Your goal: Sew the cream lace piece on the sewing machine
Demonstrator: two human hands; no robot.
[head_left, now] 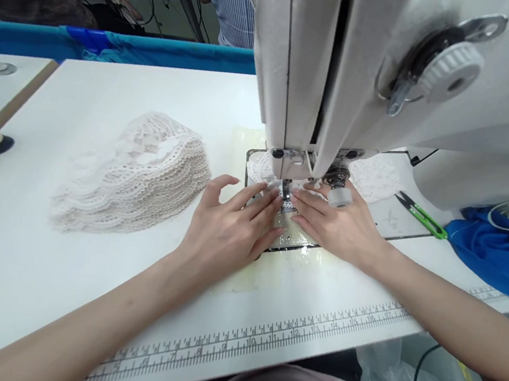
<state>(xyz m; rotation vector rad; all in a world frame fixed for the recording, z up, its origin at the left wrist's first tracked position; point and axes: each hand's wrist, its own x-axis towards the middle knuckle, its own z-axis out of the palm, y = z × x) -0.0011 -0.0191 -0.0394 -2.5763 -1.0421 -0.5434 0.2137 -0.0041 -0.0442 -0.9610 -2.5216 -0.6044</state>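
While steadying white openwork lace (377, 177) at the presser foot (286, 191) with spread fingers of the left hand (234, 222) and flat, nearly joined fingers of the right hand (347, 222), could end in a stitched fingertip if straying inward, or in puckers if pulling the thin, holed lace unevenly. Left of the presser foot, notice a rounded lace heap (163, 180) of soft, ridged layers on the smooth desk (4, 265), liable to slump if bumped; right of it, slim, pointed green thread snips (425, 219), apt to snag the openwork if dragged across.

Blue cloth (182, 55) runs behind the white table (3, 271).
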